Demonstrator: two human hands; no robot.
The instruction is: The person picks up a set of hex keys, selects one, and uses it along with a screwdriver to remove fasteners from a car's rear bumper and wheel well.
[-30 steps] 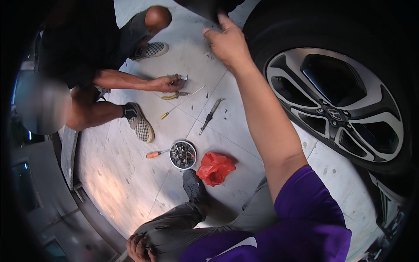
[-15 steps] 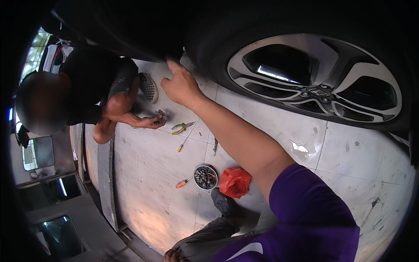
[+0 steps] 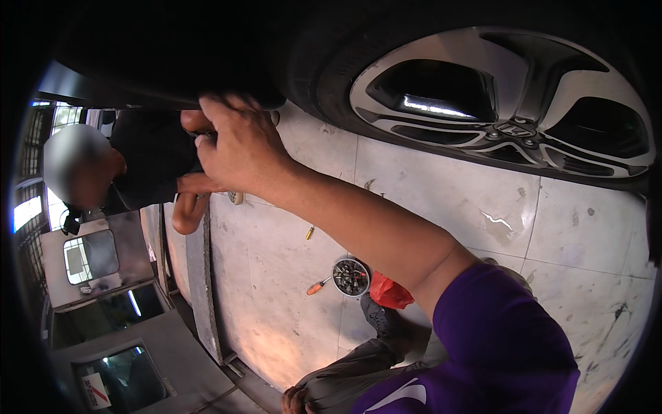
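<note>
My right hand (image 3: 241, 141) reaches up and left to the lower edge of the dark car body (image 3: 186, 76). Its thumb stands apart from the fingers, whose tips blur against the dark panel; I see nothing held. At the bottom my left hand (image 3: 295, 400) rests at the knee of my grey trousers (image 3: 338, 379), fingers loosely bent and cut off by the frame edge. Beyond my right hand crouches a co-worker (image 3: 148, 159) in dark clothes, whose own hands are mostly hidden behind mine.
The car wheel (image 3: 507, 127) with its silver-and-black rim fills the upper right. On the tiled floor (image 3: 276, 276) are a round tub of small metal parts (image 3: 351, 277), an orange-handled screwdriver (image 3: 317, 287), a red plastic bag (image 3: 392, 294) and a yellow handle (image 3: 309, 233). A raised ledge (image 3: 200, 297) runs along the left.
My right hand has moved left and up, from a pointing finger to spread fingers at the car body. It now covers part of the co-worker, and my forearm hides the pliers. The view has shifted.
</note>
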